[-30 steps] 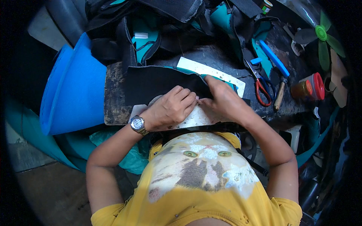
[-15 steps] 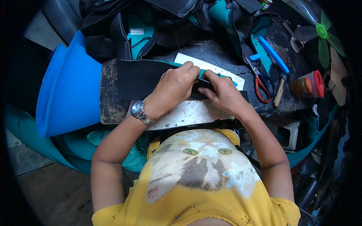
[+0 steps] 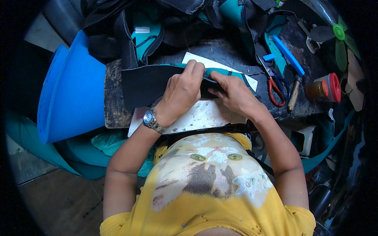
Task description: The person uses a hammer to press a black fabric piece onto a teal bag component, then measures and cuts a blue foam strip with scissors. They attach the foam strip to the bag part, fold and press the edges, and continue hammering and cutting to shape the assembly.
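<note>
Pressing black sheet (image 3: 149,84) flat at counter (image 3: 114,114) middle, left hand (image 3: 182,91) spread, right hand (image 3: 232,92) pinching teal-edged fold; best kept taut, edges aligned.

A small white rectangular label (image 3: 142,29) sits on teal fabric beyond the counter's far left corner. A red-lidded brown jar (image 3: 323,88) stands at its right edge.

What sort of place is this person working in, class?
Probably a small craft workshop for foam or leather goods: both hands press a black sheet on a worn bench, beside red-handled scissors and blue foam rolls.
</note>
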A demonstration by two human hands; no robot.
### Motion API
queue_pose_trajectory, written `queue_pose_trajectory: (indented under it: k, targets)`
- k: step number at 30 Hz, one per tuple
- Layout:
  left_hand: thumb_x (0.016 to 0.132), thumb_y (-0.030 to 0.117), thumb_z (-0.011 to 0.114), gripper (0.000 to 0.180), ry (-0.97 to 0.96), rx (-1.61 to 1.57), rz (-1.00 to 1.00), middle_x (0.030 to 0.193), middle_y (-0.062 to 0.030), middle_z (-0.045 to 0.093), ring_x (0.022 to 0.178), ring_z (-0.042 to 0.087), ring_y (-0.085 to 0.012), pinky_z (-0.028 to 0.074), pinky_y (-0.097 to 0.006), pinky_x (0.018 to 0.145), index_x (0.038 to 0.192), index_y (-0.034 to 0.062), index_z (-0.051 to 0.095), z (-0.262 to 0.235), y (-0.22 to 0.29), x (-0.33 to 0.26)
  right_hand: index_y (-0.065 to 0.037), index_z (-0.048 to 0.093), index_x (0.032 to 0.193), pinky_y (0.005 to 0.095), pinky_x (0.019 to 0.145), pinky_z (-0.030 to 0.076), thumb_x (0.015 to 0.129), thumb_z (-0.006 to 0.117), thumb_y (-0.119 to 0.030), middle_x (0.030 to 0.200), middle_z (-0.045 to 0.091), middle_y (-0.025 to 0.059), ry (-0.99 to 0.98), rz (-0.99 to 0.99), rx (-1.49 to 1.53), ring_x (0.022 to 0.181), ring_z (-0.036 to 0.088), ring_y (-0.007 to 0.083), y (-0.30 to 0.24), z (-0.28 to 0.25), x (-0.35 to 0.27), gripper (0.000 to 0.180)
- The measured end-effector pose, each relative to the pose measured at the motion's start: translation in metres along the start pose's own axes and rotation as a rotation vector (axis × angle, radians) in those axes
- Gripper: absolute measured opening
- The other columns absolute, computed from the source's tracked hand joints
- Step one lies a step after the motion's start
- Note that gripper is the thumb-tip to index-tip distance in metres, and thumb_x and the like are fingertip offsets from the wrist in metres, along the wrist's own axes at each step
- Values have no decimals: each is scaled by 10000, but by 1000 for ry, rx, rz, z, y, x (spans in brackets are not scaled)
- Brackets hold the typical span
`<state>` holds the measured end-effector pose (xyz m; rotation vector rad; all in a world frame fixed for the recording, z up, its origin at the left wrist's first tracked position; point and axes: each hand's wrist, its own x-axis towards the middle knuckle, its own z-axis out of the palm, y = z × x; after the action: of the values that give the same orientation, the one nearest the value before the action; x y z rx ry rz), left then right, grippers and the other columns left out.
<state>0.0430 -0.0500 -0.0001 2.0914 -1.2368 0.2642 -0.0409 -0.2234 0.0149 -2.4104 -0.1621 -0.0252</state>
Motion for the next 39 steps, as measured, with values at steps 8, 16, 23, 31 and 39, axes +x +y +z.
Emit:
queue_pose_trajectory:
  k: [8, 16, 23, 31, 39]
  targets:
    - [853, -9, 589, 213, 165, -79, 32, 1016, -204, 586, 762, 655, -377, 547, -417, 649, 1063, -7, 556, -1, 9, -15, -43, 535, 1084, 505, 716, 467, 890, 655, -97, 845, 628, 263, -3, 78, -108, 842, 606, 475, -7, -4, 6, 234]
    - [802, 41, 620, 237, -28, 80, 370, 1029, -158, 650, 983, 645, -285, 519, -385, 860, 1027, -29, 646, -2, -2, -45, -77, 598, 1158, 513, 769, 497, 885, 657, -120, 919, 667, 273, -102, 188, -36, 901, 635, 464, -6, -10, 11, 283]
    - [807, 37, 619, 282, -38, 102, 294, 1055, -138, 654, 970, 649, -282, 518, -384, 848, 1079, -19, 668, 2, 2, -45, 14, 583, 1242, 457, 783, 498, 866, 709, -138, 912, 674, 269, -233, 177, -133, 890, 653, 432, -13, -23, 17, 424]
    - [809, 28, 623, 278, -153, 141, 243, 1040, -141, 634, 971, 609, -273, 486, -382, 856, 1079, -22, 665, 3, 6, -45, -35, 640, 1169, 498, 821, 530, 817, 680, -92, 938, 692, 262, -245, 138, -399, 943, 672, 422, -19, -15, 21, 359]
    - [824, 24, 610, 221, 18, -86, 253, 1047, -158, 632, 993, 625, -299, 483, -392, 892, 1033, -32, 656, 18, 18, -37, -7, 659, 1139, 468, 828, 537, 797, 737, -207, 956, 684, 293, -199, 246, -243, 939, 677, 418, 2, -20, 21, 404]
